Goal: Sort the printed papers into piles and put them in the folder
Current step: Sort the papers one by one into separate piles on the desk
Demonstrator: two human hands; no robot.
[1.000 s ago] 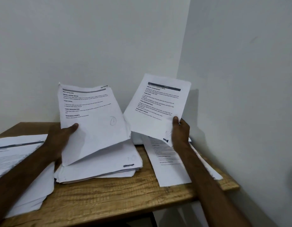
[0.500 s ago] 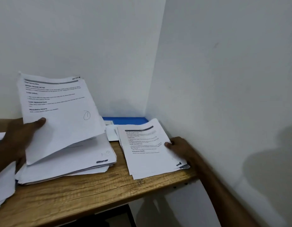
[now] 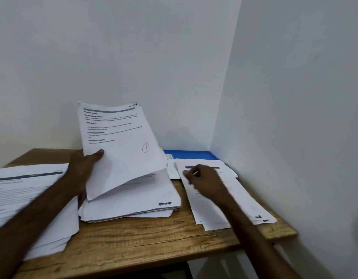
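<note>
Head view: three lots of printed papers lie on the wooden bench. A loose heap is at the left, a thicker middle pile sits in the centre, and a thin right pile lies askew near the right edge. The blue folder lies at the far right, tucked into the corner of the walls, with its near side covered by the right pile.

The left hand grips the raised sheet by its left edge. Its thumb is on the printed face and its fingers are hidden behind, so the page stands tilted up off the middle pile. The right hand is low over the right pile with its fingers loosely curled. It is blurred, so I cannot tell whether it pinches a sheet or merely touches the top one.

I see three risks from here:

- **Right pile:** it lies skewed with its near corner close to the bench edge, so a careless brush of the forearm could sweep sheets off.
- **Raised sheet:** it may drag the page beneath it along, which would put a sheet in the wrong pile.
- **Folder:** it is partly buried, so pulling it free could scatter the papers lying on it.
</note>
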